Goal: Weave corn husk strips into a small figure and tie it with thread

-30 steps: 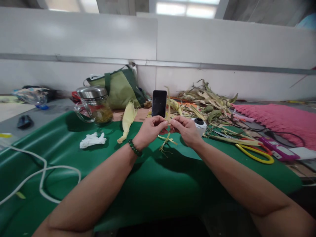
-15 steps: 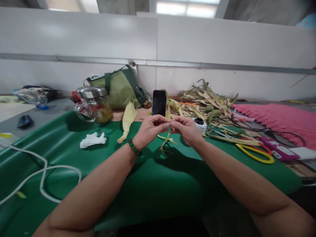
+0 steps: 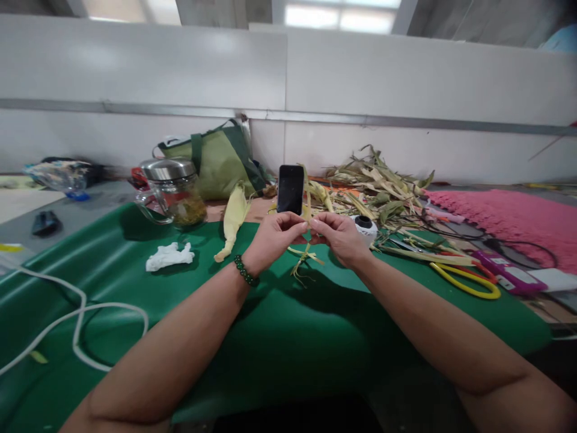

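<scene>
My left hand (image 3: 276,239) and my right hand (image 3: 341,238) meet in the middle, thumbs and forefingers pinched on a thin corn husk strip (image 3: 308,221). Below the fingertips hangs a small knotted husk figure (image 3: 305,255) with thin pale ends spreading out over the green mat (image 3: 288,349). Fingers hide how the strip joins this knotted part. A dark phone (image 3: 290,187) stands upright just behind my hands. To the left lies a pale husk-wrapped corn cob (image 3: 234,219).
A lidded glass jug (image 3: 174,198) and a green bag (image 3: 216,159) stand at the back left. Crumpled white tissue (image 3: 169,257) and a white cable (image 3: 81,313) lie left. Rightward are a husk pile (image 3: 378,177), a white roll (image 3: 366,228), yellow-handled scissors (image 3: 464,282) and pink cloth (image 3: 505,219).
My hands stay pinched together at almost the same place, the fingertips shifting very slightly. Everything else lies as before.
</scene>
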Demonstrator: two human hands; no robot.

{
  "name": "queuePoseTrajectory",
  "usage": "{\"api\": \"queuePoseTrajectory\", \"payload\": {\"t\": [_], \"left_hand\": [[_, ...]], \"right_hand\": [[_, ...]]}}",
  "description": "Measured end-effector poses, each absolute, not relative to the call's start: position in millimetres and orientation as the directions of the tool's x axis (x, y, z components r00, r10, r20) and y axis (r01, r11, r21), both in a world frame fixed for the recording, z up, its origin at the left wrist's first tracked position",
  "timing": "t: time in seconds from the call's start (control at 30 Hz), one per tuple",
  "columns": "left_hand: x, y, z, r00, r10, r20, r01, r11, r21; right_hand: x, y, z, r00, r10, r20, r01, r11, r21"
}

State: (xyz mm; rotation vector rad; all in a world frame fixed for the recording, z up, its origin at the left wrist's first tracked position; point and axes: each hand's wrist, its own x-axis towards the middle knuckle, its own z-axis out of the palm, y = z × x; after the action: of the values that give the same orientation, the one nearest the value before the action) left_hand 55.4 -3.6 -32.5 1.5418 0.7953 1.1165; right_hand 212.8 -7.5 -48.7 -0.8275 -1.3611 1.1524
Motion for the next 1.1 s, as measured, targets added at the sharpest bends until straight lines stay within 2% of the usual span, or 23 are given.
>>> {"api": "queuePoseTrajectory", "payload": {"t": [0.17, 0.43, 0.63, 0.93, 1.1], "left_hand": [[55.3, -3.6, -33.1, 0.347, 0.884, 0.313, -0.095, -0.299, 0.949], [54.8, -4.8, -29.7, 0.317, 0.909, 0.270, -0.019, -0.279, 0.960], [54.2, -5.6, -28.4, 0.351, 0.903, 0.246, -0.101, -0.225, 0.969], [54.5, -4.3, -28.7, 0.344, 0.914, 0.214, -0.107, -0.189, 0.976], [55.9, -5.1, -30.3, 0.357, 0.918, 0.174, -0.152, -0.127, 0.980]], "right_hand": [[212.5, -7.2, -50.3, -0.104, 0.950, 0.293, -0.111, 0.282, -0.953], [212.8, -8.9, -49.2, -0.165, 0.927, 0.338, -0.100, 0.326, -0.940], [212.3, -8.2, -49.8, -0.109, 0.938, 0.329, -0.108, 0.318, -0.942], [212.6, -13.1, -45.1, -0.105, 0.917, 0.384, 0.063, 0.391, -0.918], [212.6, -10.9, -46.8, -0.063, 0.925, 0.375, 0.071, 0.379, -0.923]]}}
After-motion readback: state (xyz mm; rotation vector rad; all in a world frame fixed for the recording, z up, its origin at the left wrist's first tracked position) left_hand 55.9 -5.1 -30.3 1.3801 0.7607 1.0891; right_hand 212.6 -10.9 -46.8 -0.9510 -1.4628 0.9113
